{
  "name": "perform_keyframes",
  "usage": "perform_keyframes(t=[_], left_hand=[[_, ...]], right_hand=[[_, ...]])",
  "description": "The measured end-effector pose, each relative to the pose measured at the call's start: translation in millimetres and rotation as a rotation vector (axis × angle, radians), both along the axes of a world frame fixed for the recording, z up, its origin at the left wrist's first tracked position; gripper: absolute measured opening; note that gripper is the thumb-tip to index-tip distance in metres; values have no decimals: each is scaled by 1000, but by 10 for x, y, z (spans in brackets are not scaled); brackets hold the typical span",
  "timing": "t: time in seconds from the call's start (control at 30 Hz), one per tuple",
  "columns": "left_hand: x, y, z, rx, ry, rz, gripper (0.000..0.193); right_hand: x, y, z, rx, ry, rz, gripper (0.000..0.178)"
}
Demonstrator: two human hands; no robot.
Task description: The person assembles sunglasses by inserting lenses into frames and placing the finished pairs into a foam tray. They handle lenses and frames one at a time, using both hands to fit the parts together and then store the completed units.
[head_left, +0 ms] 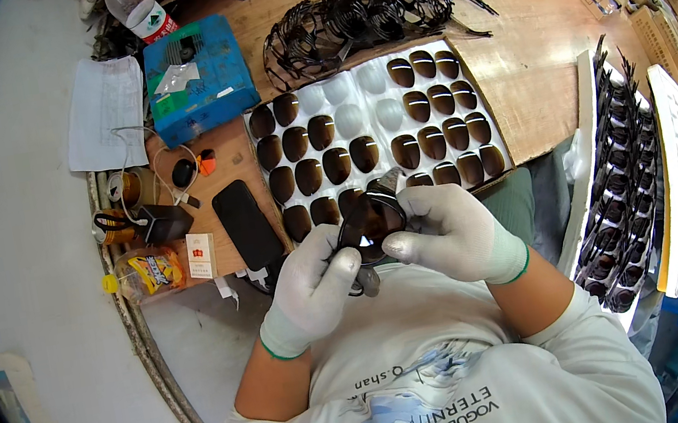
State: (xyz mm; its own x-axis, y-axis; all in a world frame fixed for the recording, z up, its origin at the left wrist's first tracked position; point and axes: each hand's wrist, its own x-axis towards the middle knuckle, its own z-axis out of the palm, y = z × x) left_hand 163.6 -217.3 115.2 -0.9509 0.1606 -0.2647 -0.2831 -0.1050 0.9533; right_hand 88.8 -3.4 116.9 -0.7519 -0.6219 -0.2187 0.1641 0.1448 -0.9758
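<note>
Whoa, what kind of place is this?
Probably a workshop where eyewear gets put together. Look at the rows of dark lenses, the tangled heap of thin black parts, and the sunglasses being held.

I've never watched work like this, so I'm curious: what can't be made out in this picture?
In the head view:
Left hand and right hand: some fingertips, hidden behind the sunglasses they hold.
Lens tray: part of its nearest row, covered by the sunglasses and hands.
Thin black pieces: uncountable, because they overlap in a tangle.
Pale shirt: cut off by the lower edge.
</note>
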Motion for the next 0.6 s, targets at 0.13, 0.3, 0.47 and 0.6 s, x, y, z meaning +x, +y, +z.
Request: perform_keyframes(t=[0.13, 0.3, 0.47, 0.6], left_hand=[[-36, 142, 78, -220, 59, 17, 25], [-116, 309, 17, -554, 256, 34, 24], [-519, 493, 171, -718, 250, -217, 25], [-979, 754, 277, -753, 341, -728, 31]], right_hand=[[-54, 27, -90, -18, -118, 30, 22], [-94, 87, -300, -144, -393, 14, 23], [-218, 411, -368, 36, 136, -289, 61], [-369, 954, -505, -124, 440, -75, 44]])
